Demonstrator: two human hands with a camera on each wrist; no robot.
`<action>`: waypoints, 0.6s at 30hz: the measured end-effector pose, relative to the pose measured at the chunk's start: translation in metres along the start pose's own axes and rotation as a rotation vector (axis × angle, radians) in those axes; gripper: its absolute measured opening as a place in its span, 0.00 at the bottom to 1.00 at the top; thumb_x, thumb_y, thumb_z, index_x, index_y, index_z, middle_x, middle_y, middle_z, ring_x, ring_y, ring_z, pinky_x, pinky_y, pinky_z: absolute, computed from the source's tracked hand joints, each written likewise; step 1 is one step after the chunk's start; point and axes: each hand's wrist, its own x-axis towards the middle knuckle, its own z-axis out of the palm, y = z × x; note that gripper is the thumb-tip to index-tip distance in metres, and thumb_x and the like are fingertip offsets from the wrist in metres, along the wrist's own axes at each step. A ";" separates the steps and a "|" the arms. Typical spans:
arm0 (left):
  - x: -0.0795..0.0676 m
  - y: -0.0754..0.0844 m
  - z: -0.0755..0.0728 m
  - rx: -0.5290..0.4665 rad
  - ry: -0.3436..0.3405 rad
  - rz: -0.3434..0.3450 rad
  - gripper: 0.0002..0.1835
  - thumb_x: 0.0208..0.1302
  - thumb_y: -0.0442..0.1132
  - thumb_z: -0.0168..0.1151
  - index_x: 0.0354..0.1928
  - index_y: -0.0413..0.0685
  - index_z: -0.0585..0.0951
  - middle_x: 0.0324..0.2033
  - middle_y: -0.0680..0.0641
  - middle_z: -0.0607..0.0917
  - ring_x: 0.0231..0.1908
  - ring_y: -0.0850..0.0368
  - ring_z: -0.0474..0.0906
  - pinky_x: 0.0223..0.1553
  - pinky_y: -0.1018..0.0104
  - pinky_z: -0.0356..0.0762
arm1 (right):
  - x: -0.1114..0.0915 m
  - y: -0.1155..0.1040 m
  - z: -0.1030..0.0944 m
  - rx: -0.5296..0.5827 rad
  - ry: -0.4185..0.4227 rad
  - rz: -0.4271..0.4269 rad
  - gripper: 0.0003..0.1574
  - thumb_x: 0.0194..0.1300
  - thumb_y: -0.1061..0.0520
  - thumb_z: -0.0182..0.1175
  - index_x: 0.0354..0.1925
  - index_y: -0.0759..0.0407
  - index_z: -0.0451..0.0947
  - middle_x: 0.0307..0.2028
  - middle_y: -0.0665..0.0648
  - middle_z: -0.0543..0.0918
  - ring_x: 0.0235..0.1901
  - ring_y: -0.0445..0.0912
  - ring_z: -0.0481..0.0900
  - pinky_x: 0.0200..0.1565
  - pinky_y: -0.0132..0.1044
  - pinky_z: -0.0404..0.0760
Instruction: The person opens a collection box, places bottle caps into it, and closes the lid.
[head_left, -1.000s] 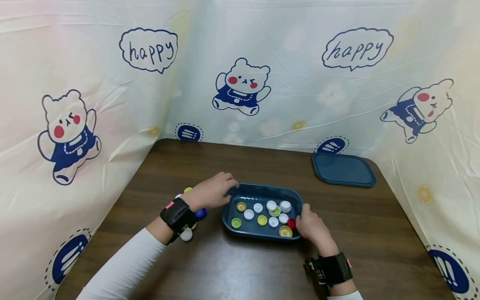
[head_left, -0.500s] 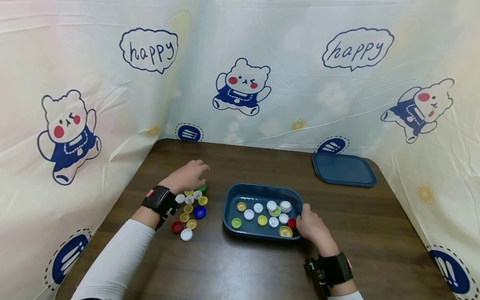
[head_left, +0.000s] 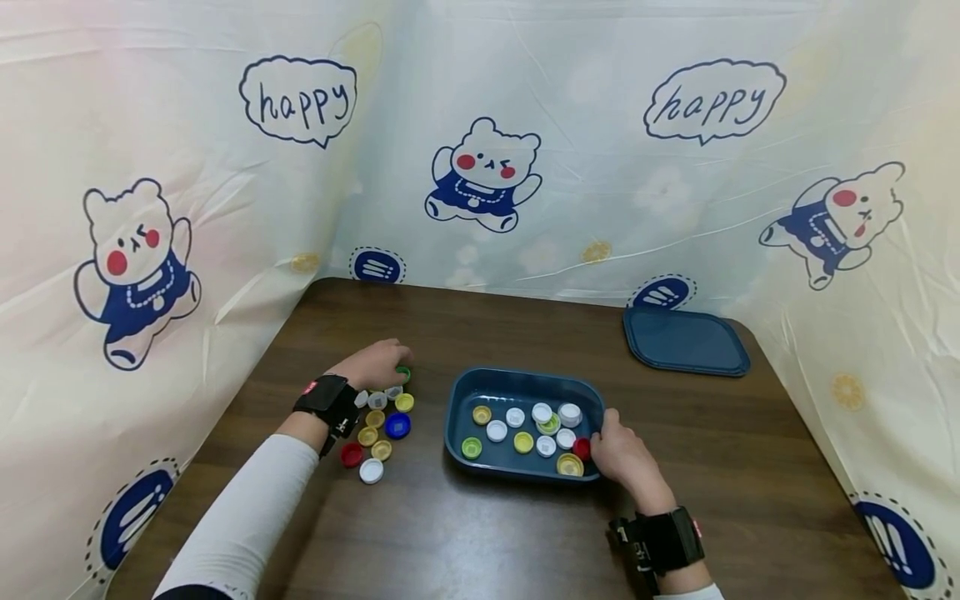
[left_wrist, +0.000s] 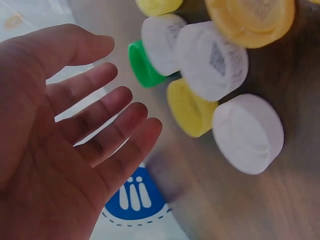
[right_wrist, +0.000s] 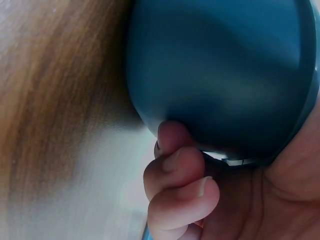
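A dark blue rectangular tray [head_left: 480, 467] holds several bottle caps in white, yellow, green and red. My right hand [head_left: 621, 450] grips its right end, and in the right wrist view curled fingers [right_wrist: 185, 200] lie against the tray's outer wall [right_wrist: 210, 75]. To the left, a loose group of caps lies on the table, among them a blue cap [head_left: 398, 426], a red cap [head_left: 352, 454] and a white cap [head_left: 371, 471]. My left hand [head_left: 372, 363] is at the far end of this group, fingertips close to a green cap [left_wrist: 145, 65]. Its fingers are relaxed and spread, with nothing in them.
A flat dark blue lid-like piece [head_left: 686, 342] lies at the back right of the brown wooden table [head_left: 450, 542]. Pale printed sheeting [head_left: 585, 192] rises behind and along both sides of the table.
My left hand has moved left from the tray's far left corner to the loose caps, then dipped toward the green one. My right hand stays on the tray.
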 end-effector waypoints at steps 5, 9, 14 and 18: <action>0.006 0.000 0.005 0.014 -0.014 -0.027 0.18 0.69 0.39 0.62 0.58 0.40 0.81 0.51 0.40 0.80 0.50 0.46 0.77 0.53 0.49 0.79 | 0.000 0.000 0.000 -0.003 0.003 -0.008 0.28 0.77 0.55 0.46 0.66 0.70 0.56 0.47 0.71 0.77 0.34 0.55 0.76 0.35 0.46 0.75; 0.009 0.000 0.007 0.021 -0.023 -0.045 0.17 0.69 0.39 0.63 0.56 0.40 0.82 0.50 0.40 0.80 0.49 0.47 0.77 0.52 0.51 0.79 | 0.000 0.001 0.000 -0.002 0.002 -0.006 0.28 0.77 0.55 0.46 0.66 0.70 0.56 0.48 0.72 0.77 0.34 0.55 0.76 0.35 0.47 0.75; 0.011 0.000 0.009 0.027 -0.040 -0.062 0.17 0.68 0.39 0.64 0.55 0.41 0.83 0.50 0.40 0.80 0.48 0.48 0.77 0.52 0.51 0.79 | 0.001 0.001 0.000 -0.006 0.001 -0.008 0.28 0.77 0.55 0.46 0.65 0.70 0.56 0.47 0.72 0.77 0.34 0.55 0.75 0.35 0.46 0.75; 0.014 -0.001 0.010 0.034 -0.043 -0.063 0.16 0.67 0.38 0.65 0.54 0.41 0.83 0.49 0.40 0.80 0.47 0.48 0.77 0.51 0.51 0.79 | 0.001 0.001 0.000 -0.002 0.000 -0.009 0.28 0.77 0.55 0.46 0.66 0.71 0.56 0.46 0.72 0.76 0.33 0.55 0.75 0.34 0.46 0.75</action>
